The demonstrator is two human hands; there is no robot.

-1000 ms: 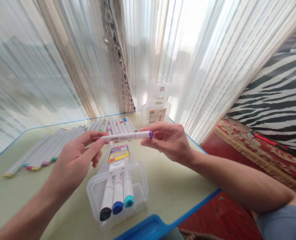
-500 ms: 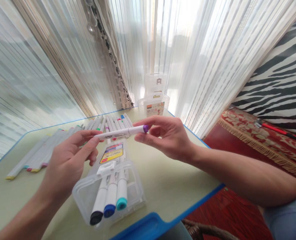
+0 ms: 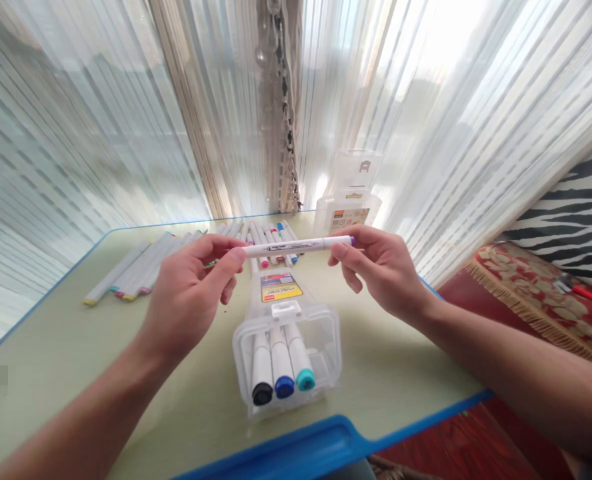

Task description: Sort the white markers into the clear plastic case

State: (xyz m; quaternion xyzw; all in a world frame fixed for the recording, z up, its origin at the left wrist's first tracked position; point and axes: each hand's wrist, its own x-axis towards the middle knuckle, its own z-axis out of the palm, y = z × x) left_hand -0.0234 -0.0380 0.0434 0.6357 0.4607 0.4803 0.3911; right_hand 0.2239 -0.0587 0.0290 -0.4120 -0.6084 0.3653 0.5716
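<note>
I hold a white marker [image 3: 296, 247] level above the table, one end in each hand. My left hand [image 3: 191, 297] pinches its left end between thumb and fingers. My right hand [image 3: 381, 270] pinches the right end, where a purple cap just shows. Right below the marker lies a clear plastic case [image 3: 286, 340] on its side, open towards me, with three markers inside showing black, blue and teal caps.
Several more white markers lie in rows on the pale green table [image 3: 101, 360], at the far left [image 3: 131, 277] and behind the case [image 3: 271, 233]. A second clear case [image 3: 349, 203] stands at the back by the curtains. A blue tray edge [image 3: 296, 450] runs along the near rim.
The view has swung round, so hands and case now sit nearer the middle. Both hands still hold the marker, now closer to level. The case has not visibly moved on the table.
</note>
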